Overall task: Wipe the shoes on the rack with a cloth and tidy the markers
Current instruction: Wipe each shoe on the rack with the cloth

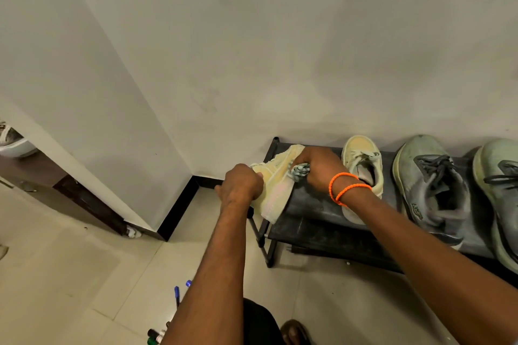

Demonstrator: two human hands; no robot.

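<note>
Yellow suede sneaker (276,190) tilts over the black rack's (322,204) end, gripped at its heel by my left hand (241,183); my right hand (316,168) presses a bunched grey-green cloth (300,170) against its side.

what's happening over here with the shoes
A person is cleaning a pale yellow shoe at the left end of a black shoe rack. The left hand grips the shoe, tilted on its side, while the right hand presses a bunched cloth against it. Its yellow mate and two grey sneakers sit on the rack. Markers lie on the floor.
</note>
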